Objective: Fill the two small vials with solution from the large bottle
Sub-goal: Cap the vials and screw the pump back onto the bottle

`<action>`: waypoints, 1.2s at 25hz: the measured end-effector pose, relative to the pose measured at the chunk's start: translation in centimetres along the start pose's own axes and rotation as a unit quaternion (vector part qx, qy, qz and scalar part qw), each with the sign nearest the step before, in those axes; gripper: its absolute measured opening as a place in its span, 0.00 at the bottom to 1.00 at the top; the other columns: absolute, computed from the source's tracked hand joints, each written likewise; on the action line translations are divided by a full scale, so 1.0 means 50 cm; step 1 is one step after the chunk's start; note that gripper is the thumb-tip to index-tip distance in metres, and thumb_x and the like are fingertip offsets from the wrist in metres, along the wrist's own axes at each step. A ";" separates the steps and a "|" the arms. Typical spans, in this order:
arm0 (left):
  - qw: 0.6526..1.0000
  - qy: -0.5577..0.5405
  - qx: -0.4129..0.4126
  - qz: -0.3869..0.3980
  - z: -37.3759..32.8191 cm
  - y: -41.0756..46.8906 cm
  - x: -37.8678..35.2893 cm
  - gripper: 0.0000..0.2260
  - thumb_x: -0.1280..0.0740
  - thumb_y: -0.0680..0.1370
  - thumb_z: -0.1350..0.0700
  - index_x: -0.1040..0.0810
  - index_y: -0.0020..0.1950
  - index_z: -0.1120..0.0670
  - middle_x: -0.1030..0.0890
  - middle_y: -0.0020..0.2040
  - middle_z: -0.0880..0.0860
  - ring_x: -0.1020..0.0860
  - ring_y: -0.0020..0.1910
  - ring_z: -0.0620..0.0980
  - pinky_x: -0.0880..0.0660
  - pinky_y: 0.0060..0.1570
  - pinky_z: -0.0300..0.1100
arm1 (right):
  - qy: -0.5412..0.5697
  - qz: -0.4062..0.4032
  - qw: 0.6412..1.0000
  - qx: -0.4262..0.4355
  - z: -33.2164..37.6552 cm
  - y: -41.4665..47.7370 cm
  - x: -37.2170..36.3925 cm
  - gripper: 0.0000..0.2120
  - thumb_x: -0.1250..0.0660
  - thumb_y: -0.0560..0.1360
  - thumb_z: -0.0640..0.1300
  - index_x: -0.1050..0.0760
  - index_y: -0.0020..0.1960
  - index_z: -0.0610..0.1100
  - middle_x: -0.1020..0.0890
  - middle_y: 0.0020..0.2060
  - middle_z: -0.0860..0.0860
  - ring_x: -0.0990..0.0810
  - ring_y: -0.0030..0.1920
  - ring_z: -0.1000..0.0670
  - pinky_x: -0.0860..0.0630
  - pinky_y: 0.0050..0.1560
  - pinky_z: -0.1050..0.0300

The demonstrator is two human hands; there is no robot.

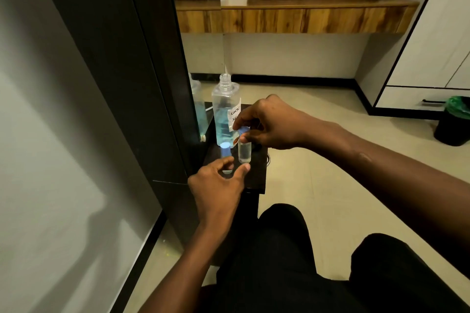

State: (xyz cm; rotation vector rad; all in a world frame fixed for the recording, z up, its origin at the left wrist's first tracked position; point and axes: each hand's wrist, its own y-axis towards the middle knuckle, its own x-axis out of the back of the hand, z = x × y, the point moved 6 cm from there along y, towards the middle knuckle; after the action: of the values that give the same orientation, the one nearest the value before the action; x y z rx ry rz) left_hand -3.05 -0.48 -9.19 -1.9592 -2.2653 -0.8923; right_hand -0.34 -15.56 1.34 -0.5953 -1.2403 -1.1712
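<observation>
My right hand (269,123) pinches a blue cap (243,130) over the open vial (244,151). My left hand (216,185) grips the capped vial (225,154), its fingers (226,161) closed round it.

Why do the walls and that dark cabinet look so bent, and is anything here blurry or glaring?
Head view: the wide-angle lens bows straight edges, so the tall dark cabinet leans. The capless clear plastic bottle of blue liquid catches soft highlights. The blue-capped small vial by the left hand looks washed out and soft. The right hand casts no sharp shadow. The grey wall carries faint shadows.
</observation>
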 end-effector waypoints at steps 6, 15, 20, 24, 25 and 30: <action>1.000 0.014 0.019 0.002 0.039 0.004 0.002 0.16 0.19 0.71 0.51 0.14 0.57 0.53 0.12 0.47 0.47 0.17 0.41 0.35 0.21 0.42 0.26 | 0.027 0.021 0.999 -0.030 -0.049 0.026 -0.078 0.20 0.23 0.73 0.46 0.19 0.64 0.47 0.19 0.42 0.55 0.24 0.36 0.66 0.34 0.39 0.76; 0.999 -0.022 0.009 -0.048 0.034 0.010 0.031 0.09 0.23 0.76 0.55 0.14 0.54 0.55 0.16 0.39 0.43 0.18 0.38 0.33 0.25 0.32 0.25 | 0.050 0.031 0.998 -0.037 -0.052 0.038 -0.121 0.22 0.22 0.73 0.49 0.20 0.65 0.46 0.15 0.45 0.51 0.21 0.39 0.59 0.28 0.44 0.71; 0.995 -0.024 -0.014 -0.092 -0.010 0.048 0.055 0.12 0.24 0.77 0.53 0.15 0.57 0.55 0.14 0.46 0.49 0.18 0.38 0.34 0.24 0.38 0.23 | 0.053 0.030 0.997 -0.041 -0.056 0.025 -0.104 0.27 0.25 0.74 0.57 0.22 0.68 0.44 0.13 0.49 0.49 0.18 0.41 0.56 0.22 0.47 0.65; 0.994 -0.042 -0.024 -0.101 -0.050 0.113 0.057 0.22 0.25 0.76 0.45 0.20 0.67 0.52 0.14 0.56 0.52 0.16 0.51 0.43 0.17 0.49 0.35 | 0.033 -0.036 0.998 -0.033 -0.089 0.033 -0.055 0.12 0.35 0.82 0.48 0.15 0.56 0.43 0.13 0.41 0.47 0.22 0.35 0.50 0.27 0.40 0.58; 0.995 -0.037 -0.017 -0.091 -0.057 0.133 0.052 0.25 0.25 0.76 0.43 0.22 0.70 0.51 0.15 0.60 0.52 0.16 0.56 0.45 0.17 0.53 0.41 | 0.016 -0.041 0.998 -0.049 -0.110 0.035 -0.045 0.10 0.34 0.80 0.42 0.15 0.56 0.44 0.12 0.44 0.47 0.22 0.37 0.49 0.27 0.43 0.59; 0.995 -0.004 -0.027 -0.098 -0.093 0.172 0.034 0.25 0.25 0.75 0.41 0.22 0.69 0.50 0.16 0.58 0.50 0.18 0.56 0.46 0.19 0.54 0.39 | -0.079 0.041 0.992 -0.093 -0.185 0.032 -0.070 0.25 0.34 0.71 0.31 0.18 0.64 0.47 0.14 0.57 0.47 0.17 0.56 0.44 0.21 0.56 0.52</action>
State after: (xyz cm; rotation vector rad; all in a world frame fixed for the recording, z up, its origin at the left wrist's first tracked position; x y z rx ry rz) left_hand 2.82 -0.46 -1.21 -1.7869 -2.4973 -0.9740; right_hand 5.18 -21.82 -4.17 -0.8843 -1.2342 -1.1971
